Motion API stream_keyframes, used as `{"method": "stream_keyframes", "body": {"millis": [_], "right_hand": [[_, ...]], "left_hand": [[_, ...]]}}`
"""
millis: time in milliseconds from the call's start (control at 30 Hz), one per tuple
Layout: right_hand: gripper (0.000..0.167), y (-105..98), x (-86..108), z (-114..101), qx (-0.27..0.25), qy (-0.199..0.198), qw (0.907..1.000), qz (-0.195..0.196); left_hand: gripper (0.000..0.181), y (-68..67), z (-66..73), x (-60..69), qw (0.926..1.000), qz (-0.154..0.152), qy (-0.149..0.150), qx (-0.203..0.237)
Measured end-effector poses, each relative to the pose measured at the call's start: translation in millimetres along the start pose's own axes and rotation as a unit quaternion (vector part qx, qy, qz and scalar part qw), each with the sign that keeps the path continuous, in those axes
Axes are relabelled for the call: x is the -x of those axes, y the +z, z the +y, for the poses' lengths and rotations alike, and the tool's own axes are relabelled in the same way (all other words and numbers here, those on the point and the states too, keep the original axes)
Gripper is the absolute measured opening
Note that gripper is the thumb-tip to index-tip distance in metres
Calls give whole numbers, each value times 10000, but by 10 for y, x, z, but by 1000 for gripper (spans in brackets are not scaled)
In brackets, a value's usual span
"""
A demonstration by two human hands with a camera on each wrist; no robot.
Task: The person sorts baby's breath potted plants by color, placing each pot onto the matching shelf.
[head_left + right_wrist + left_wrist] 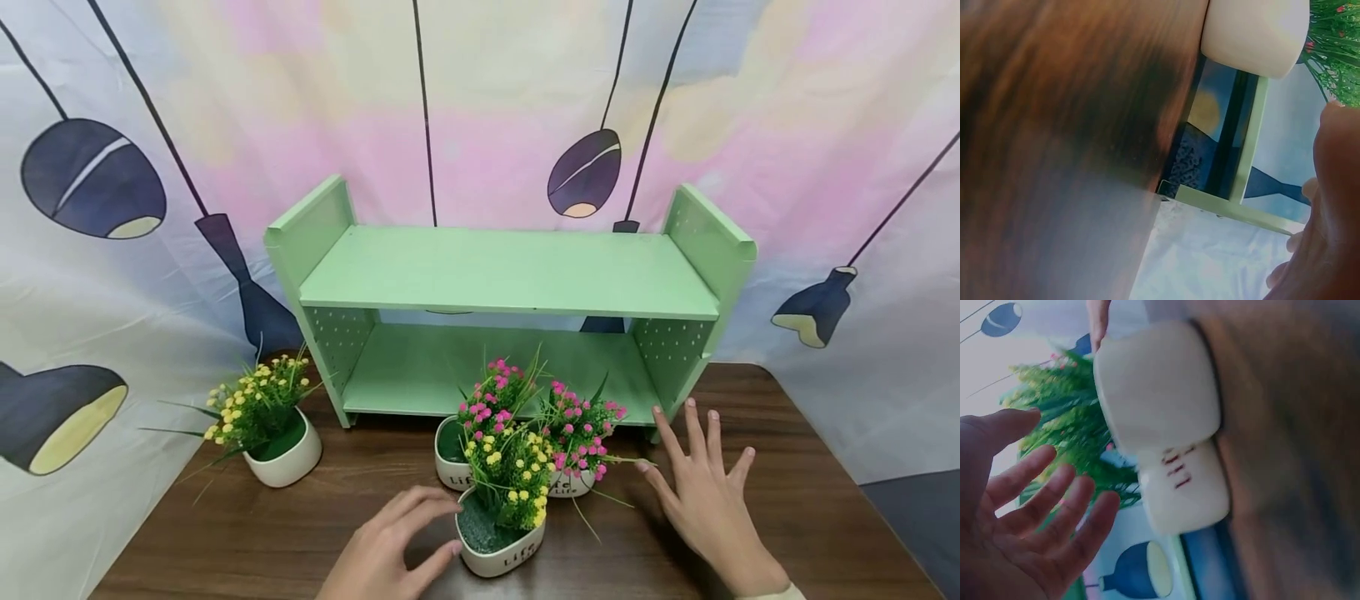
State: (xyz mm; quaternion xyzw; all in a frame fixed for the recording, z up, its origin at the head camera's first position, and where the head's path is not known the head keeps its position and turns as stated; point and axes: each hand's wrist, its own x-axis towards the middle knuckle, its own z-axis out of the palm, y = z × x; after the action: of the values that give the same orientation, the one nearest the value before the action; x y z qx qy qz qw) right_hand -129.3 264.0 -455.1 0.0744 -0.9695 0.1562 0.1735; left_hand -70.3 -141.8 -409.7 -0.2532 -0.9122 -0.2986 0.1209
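In the head view, a white pot of yellow flowers (501,557) stands nearest me on the table. My left hand (393,542) is just left of it, thumb and fingers apart around no object; the left wrist view shows its loosely bent fingers (1041,506) beside the white pots (1160,387). Behind the near pot are two pots of pink flowers (455,454) (573,483), partly hidden by the yellow blooms. My right hand (705,492), fingers spread, hovers over or rests on the table right of the pink flowers; whether it touches the table I cannot tell.
A green two-tier shelf (510,267) stands at the back of the brown wooden table (360,467). Another white pot with yellow flowers (285,458) is by the shelf's left front corner. A curtain printed with lamps (502,108) hangs behind.
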Motion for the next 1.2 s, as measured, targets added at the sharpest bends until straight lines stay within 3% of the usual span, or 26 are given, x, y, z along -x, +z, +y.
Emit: {"method": "stream_keyframes", "body": {"millis": [200, 333, 433, 633, 767, 933, 1067, 1200], "right_hand": [[73, 1, 4, 1, -20, -14, 10000, 27], [73, 27, 5, -14, -34, 14, 10000, -54], [71, 36, 5, -24, -94, 38, 9999, -52], [69, 1, -13, -17, -152, 71, 9998, 77], [68, -3, 5, -7, -217, 157, 9996, 50], [69, 13, 25, -11, -376, 201, 9990, 126], [69, -25, -10, -42, -735, 122, 9961, 463], [70, -195, -75, -59, -1350, -23, 9859, 988]], "left_hand": [[25, 196, -57, 33, 9977, -282, 467, 415], [25, 291, -67, 43, 9955, -490, 576, 577], [23, 337, -40, 22, 9952, -634, 479, 579], [16, 407, 28, -61, 9976, -556, 284, 296], [9, 422, 38, -61, 9970, -592, 305, 403], [8, 415, 3, -62, 9942, -871, 226, 581], [11, 404, -46, -58, 9927, -966, 217, 696], [11, 394, -57, -96, 9910, -1079, 134, 774]]}}
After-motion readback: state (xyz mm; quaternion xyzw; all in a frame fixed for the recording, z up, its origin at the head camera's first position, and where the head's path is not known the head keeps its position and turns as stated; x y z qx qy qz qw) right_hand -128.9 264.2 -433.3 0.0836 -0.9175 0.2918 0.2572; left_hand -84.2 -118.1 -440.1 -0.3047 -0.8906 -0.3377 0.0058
